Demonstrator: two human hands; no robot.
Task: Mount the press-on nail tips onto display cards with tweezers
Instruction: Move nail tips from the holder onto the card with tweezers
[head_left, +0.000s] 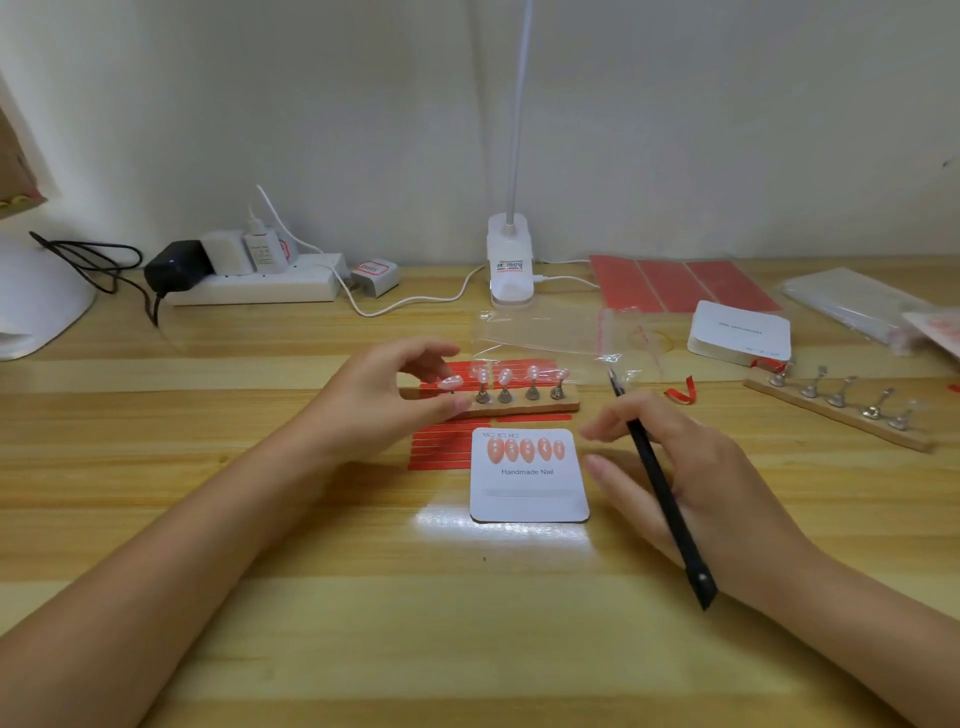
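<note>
The display card (529, 475) sits dead centre on the tabletop (322, 597), five tips already on its top row. At 11 o'clock the left hand (387, 397) pinches a nail tip (450, 383) off the stand (511, 397), probably freeing it for tweezing. The right hand (680, 467) loosely grips the black tweezers (660, 483), parked at 3 o'clock, ready.

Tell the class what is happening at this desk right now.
A person is mounting press-on nails. The left hand pinches a pink nail at the left end of a wooden stand, where four more nails sit on metal holders. The right hand holds black tweezers, tips raised. Between the hands lies a white card with five nails already on its top row.
</note>
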